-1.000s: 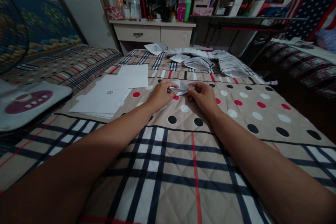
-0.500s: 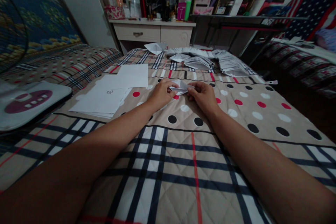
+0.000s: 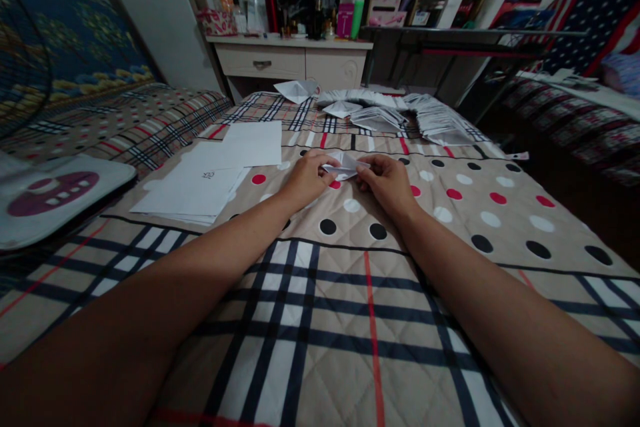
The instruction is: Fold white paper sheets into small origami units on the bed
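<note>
Head | sheets flat on quilt, far left | left hand closed, pinching left end of paper | paper folded, at quilt centre between both hands | right hand closed, pinching right end | pile beyond

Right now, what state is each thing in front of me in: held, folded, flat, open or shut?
partly folded white paper: creased, pinched at both ends.
left hand: closed on the paper's left end.
right hand: closed on the paper's right end.
blank sheets: flat, unfolded, loosely stacked.
folded paper pieces: folded, heaped at the bed's far end.
dresser drawer: shut.
</note>
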{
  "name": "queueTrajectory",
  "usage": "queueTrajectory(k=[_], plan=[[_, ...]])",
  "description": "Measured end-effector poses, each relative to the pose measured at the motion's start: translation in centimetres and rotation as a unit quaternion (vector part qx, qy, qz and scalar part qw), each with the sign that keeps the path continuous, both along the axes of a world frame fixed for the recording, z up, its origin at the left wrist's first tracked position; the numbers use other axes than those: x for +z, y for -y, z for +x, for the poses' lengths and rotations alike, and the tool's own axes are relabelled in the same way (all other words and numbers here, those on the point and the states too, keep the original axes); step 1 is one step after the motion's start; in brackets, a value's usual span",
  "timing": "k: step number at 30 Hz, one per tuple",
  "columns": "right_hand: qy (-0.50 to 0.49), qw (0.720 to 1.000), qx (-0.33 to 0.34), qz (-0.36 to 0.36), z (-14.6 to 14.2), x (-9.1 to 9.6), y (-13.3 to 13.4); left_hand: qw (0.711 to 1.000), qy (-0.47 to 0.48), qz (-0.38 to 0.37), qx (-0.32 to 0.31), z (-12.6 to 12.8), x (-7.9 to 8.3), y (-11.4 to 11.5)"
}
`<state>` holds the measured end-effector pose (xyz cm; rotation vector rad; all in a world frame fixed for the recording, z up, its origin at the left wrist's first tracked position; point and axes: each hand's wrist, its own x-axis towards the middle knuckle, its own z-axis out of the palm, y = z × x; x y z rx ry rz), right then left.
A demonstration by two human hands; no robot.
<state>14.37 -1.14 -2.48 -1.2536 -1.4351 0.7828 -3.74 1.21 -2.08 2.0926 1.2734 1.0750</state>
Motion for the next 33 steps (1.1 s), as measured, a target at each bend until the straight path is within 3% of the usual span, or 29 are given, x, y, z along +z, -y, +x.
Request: queueTrajectory(k=[33], plan=[[0.009, 1.000, 0.002, 0.003, 0.02, 0.00, -0.01, 1.000, 0.003, 0.006, -0.003, -0.02, -0.23, -0.14]])
